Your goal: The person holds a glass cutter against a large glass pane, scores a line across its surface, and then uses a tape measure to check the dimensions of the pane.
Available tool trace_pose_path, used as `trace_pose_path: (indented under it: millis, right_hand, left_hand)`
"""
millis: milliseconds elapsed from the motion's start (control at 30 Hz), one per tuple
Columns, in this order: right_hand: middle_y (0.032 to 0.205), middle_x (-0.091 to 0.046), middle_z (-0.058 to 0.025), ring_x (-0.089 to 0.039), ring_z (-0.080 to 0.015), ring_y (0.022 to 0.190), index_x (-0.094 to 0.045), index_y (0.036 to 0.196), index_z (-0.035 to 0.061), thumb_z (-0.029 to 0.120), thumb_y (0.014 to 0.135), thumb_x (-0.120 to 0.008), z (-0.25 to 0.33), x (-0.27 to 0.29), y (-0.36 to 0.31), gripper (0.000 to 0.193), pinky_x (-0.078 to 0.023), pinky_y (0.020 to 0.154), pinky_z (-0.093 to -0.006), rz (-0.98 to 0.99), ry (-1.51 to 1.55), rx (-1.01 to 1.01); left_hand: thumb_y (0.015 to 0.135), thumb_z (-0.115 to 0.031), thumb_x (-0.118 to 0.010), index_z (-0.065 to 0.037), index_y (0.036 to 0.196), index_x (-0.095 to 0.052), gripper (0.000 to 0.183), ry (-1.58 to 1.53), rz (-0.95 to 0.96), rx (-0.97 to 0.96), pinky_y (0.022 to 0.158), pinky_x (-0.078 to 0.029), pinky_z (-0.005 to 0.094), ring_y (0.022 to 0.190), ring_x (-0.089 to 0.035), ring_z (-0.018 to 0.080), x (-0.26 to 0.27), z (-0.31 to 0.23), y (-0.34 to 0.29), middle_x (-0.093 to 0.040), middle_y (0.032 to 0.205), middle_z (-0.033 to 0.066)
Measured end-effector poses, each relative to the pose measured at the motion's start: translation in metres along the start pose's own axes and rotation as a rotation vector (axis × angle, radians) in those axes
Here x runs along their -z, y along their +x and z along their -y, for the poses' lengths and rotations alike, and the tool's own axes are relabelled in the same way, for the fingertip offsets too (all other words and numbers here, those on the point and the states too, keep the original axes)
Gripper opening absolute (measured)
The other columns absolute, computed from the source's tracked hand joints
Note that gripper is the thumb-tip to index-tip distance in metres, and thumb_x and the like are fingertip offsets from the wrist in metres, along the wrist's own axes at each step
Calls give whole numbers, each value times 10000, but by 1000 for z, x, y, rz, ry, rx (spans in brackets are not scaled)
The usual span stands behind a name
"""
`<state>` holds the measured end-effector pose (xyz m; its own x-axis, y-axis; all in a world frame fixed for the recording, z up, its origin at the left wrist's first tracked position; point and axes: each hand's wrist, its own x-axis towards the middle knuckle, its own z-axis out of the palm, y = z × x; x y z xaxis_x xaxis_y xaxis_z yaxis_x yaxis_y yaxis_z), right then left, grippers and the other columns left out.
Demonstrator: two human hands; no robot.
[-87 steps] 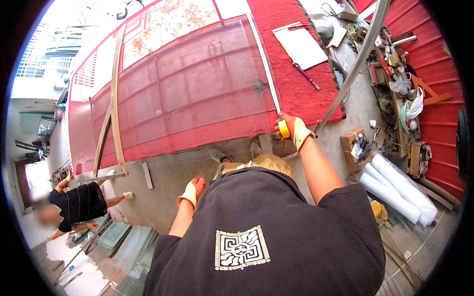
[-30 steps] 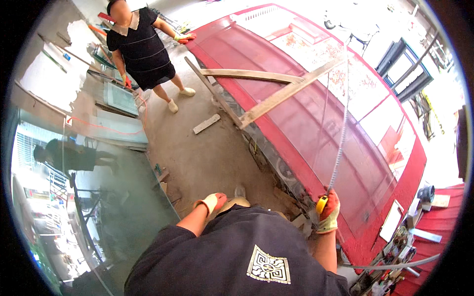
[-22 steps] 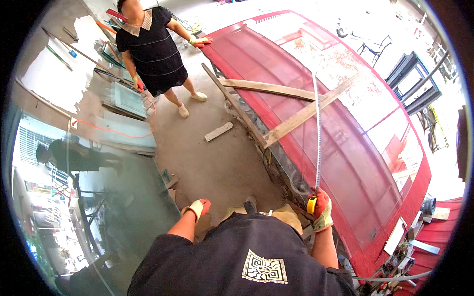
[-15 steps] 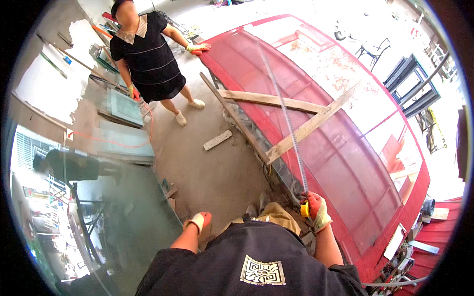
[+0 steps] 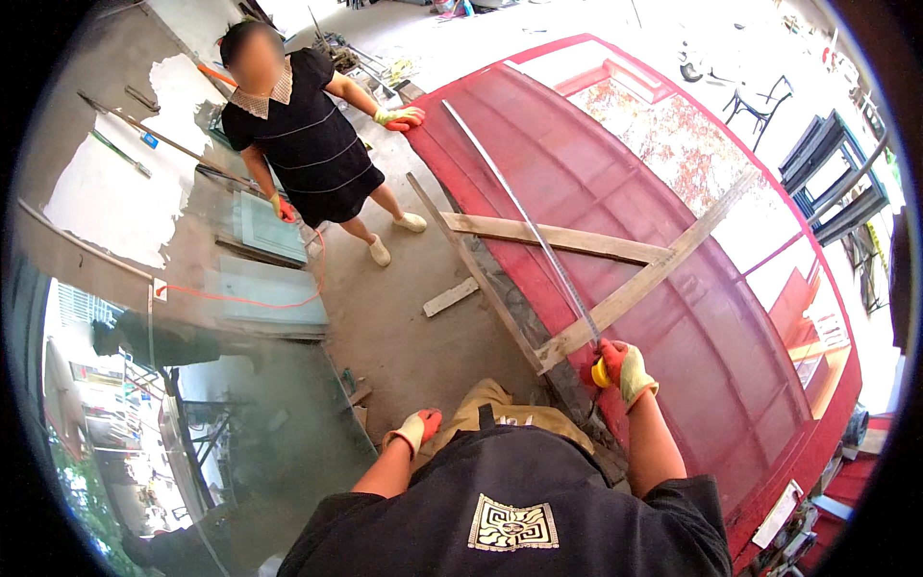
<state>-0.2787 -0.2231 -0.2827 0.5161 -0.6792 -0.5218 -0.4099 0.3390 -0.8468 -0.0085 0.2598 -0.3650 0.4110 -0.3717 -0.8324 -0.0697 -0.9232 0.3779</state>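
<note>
My right hand [image 5: 630, 375], in a red and cream work glove, is closed around a yellow tape measure [image 5: 601, 373] at the near edge of a red table [image 5: 817, 279]. The metal tape blade [image 5: 519, 207] runs out from it, away over the table, and passes above a wooden T-square of joined slats [image 5: 615, 313]. Under these lies a large pane of clear glass [image 5: 673, 351] on the red surface. Low in front of my body, my left hand [image 5: 416, 430], gloved alike, has its fingers curled in with nothing visible in them.
Another person [image 5: 308, 125] stands at the far left, one gloved hand on the table's corner. Large glass sheets [image 5: 279, 404] lean on my left. A short board [image 5: 450, 297] lies on the floor. Dark frames [image 5: 832, 178] and a chair [image 5: 760, 106] stand beyond the table.
The tape blade has swung left over the table, and its far end now lies nearer the table's left edge. My right hand still grips the case. The whole view has shifted slightly.
</note>
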Motion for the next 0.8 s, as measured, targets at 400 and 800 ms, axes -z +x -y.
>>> trace_pose_path:
  millis: [400, 800]
  right_hand:
    - [795, -731, -86, -660, -185, 715, -766, 1010, -2, 407, 1011, -627, 62, -22, 94, 432, -529, 664, -369, -57, -269, -46]
    - [971, -735, -229, -708, -409, 961, -763, 979, 56, 484, 963, -614, 114, -33, 61, 453, -542, 849, -479, -397, -761, -63]
  left_hand:
    - [987, -473, -508, -59, 1384, -632, 586, 112, 134, -161, 1051, -487, 406, 1221, -656, 339, 107, -163, 69, -696, 1310, 176]
    - [1025, -626, -536, -146, 1357, -611, 589, -688, 715, -62, 1056, -461, 436, 1259, -598, 211, 205, -323, 151, -652, 1337, 51]
